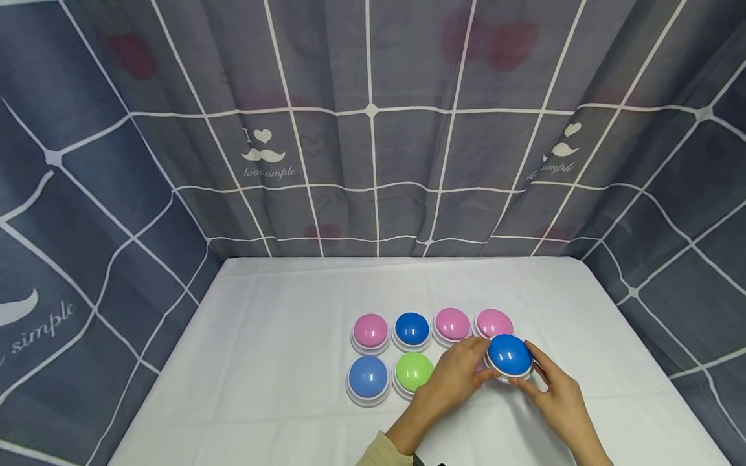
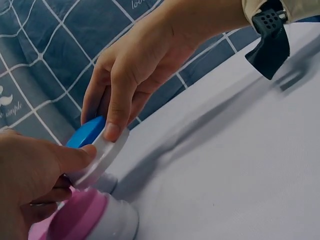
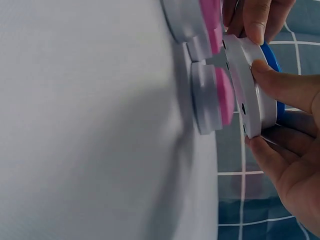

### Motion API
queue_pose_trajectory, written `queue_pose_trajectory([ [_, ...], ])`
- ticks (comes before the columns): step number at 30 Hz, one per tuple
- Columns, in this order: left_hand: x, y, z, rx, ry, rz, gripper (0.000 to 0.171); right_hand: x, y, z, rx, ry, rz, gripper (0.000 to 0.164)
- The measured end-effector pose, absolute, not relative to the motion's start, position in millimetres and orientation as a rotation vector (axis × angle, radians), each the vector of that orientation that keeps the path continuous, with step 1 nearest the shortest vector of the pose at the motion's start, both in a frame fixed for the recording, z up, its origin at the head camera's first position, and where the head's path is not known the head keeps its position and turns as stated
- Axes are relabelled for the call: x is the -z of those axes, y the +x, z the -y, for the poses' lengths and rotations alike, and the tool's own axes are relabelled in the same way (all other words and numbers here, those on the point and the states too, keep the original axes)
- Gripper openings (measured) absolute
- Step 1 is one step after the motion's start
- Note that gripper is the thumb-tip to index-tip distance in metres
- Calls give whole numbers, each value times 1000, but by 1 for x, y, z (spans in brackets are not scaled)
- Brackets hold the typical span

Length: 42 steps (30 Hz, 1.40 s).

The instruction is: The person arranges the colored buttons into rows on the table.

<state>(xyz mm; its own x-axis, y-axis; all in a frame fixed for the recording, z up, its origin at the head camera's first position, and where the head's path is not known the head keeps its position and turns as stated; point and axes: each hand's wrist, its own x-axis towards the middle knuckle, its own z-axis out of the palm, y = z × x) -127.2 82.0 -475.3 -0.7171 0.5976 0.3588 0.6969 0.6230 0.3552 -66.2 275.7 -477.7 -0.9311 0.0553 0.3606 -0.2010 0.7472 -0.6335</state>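
Note:
A blue push button [image 1: 509,354] with a glossy dome and white round base is held between both hands, raised off the table and tilted. My left hand [image 1: 457,374] pinches its left edge, thumb on the white base [image 2: 102,160]. On the other side my right hand [image 1: 558,396] grips the rim with thumb and fingers. In the right wrist view, small dark spots show on the underside of the held button [image 3: 250,85]. Just beyond it sits a pink button [image 1: 494,322]. Another pink button [image 1: 480,366] is mostly hidden by my left hand.
Left of the hands stand a pink button [image 1: 371,331], a blue button [image 1: 412,329] and a second pink one [image 1: 452,323]. In front are a lighter blue button [image 1: 368,377] and a green button [image 1: 414,371]. A white cloth [image 1: 262,362] covers the table; grid-patterned curtains [image 1: 344,149] surround it.

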Motion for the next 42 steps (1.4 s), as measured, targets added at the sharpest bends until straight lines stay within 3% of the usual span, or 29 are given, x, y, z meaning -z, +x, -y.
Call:
queue_pose_trajectory([
  [30, 479, -129, -88, 498, -1117, 2714, 34, 491, -60, -274, -1063, -38, 2818, 76],
  [42, 482, -130, -91, 489, -1116, 2689, 35, 493, -60, -275, -1039, -18, 2836, 75],
])
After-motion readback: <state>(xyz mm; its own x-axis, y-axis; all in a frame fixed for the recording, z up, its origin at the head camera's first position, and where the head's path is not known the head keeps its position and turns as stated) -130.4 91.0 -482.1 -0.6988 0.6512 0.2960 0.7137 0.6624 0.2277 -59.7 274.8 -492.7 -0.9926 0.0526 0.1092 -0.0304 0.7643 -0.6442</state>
